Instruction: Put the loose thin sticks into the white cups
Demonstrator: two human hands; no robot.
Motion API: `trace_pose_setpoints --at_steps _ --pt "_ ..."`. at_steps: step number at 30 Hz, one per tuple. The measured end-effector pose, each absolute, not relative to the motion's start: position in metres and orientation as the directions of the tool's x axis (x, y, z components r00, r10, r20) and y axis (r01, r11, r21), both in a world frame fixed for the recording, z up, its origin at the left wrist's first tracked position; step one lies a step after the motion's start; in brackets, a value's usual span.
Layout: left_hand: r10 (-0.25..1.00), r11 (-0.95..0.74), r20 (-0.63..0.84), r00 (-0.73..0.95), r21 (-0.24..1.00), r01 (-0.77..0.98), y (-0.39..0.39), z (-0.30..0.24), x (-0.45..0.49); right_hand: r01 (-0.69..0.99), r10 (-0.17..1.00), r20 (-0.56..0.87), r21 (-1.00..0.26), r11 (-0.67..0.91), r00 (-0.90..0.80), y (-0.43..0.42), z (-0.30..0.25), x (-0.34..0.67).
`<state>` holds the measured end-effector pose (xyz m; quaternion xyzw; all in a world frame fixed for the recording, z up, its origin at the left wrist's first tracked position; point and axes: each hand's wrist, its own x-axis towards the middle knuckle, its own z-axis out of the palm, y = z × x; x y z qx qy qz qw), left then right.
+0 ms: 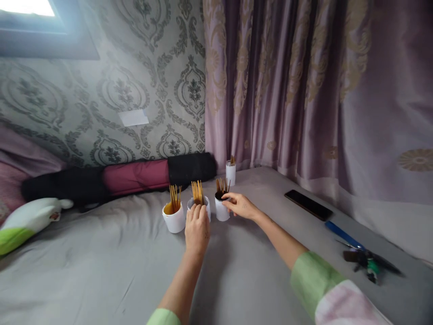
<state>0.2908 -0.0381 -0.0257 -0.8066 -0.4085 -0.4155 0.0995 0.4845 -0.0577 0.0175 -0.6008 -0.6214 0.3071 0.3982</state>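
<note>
Three white cups stand in a row on a grey sheet, each holding thin wooden sticks. My left hand [196, 229] rests against the near side of the middle cup [204, 205], fingers curled round it. My right hand [241, 205] pinches the rim of the right cup [221, 211] with fingers closed. The left cup [174, 218] has an orange inside and stands untouched beside my left hand. A fourth, taller white cup [230, 173] with a few sticks stands farther back near the curtain.
A black and maroon bolster [135, 177] lies along the patterned wall. A white and green soft toy [27, 220] sits at the left. A dark phone [308, 204], a blue strip [343, 235] and a small dark tool [367, 262] lie to the right beside the purple curtain [304, 90].
</note>
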Motion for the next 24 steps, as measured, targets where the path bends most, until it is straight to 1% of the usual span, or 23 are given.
trace_pose_setpoints --at_steps 8,12,24 --pt "0.577 -0.614 0.776 0.255 0.207 0.762 -0.041 -0.019 0.295 0.445 0.995 0.094 -0.893 0.067 0.04 -0.057 0.019 0.483" --pt "0.565 -0.602 0.791 0.233 0.202 0.773 -0.039 -0.017 0.297 0.432 0.992 0.105 -0.899 0.068 0.064 -0.057 0.018 0.481" --pt "0.526 -0.626 0.826 0.203 0.214 0.75 -0.033 -0.024 0.298 0.543 0.969 0.185 -0.837 0.068 0.163 -0.057 0.02 0.473"
